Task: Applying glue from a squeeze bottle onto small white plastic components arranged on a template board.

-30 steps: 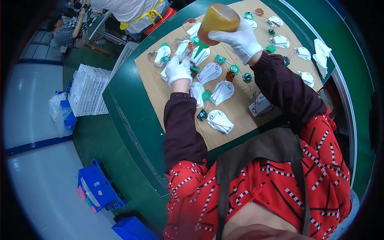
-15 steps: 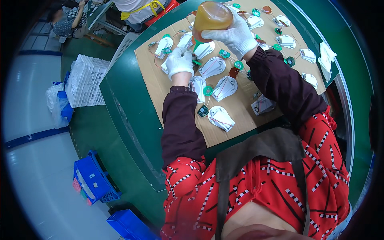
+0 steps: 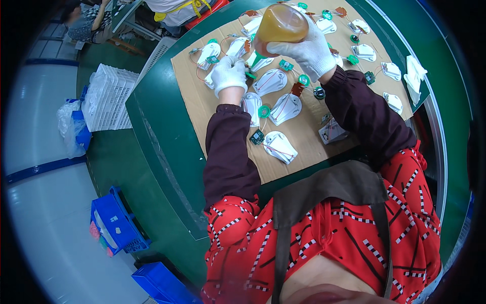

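My right hand (image 3: 310,54), in a white glove, is wrapped round a squeeze bottle (image 3: 283,24) of amber liquid, tipped with its base toward me. Its lower end hangs over a white plastic housing (image 3: 259,62), where a green tip partly shows. Left of it, my gloved left hand (image 3: 229,75) has its fingers curled and pressed together; what they pinch is hidden. A small dark green board (image 3: 249,76) shows beside that hand. Nearby lie a white housing with thin wires (image 3: 270,82), another housing (image 3: 209,54) and a round green disc (image 3: 264,111).
A cardboard sheet (image 3: 197,116) covers much of the green table (image 3: 157,126) and carries several more wired housings. A white glove or cloth (image 3: 414,77) lies at the right edge. White crates (image 3: 110,96) and a blue bin (image 3: 115,223) stand on the floor at left. Another person (image 3: 174,12) is beyond the table.
My right hand and the bottle have shifted a little to the right and slightly nearer. The left hand stays at nearly the same spot, fingers still curled.
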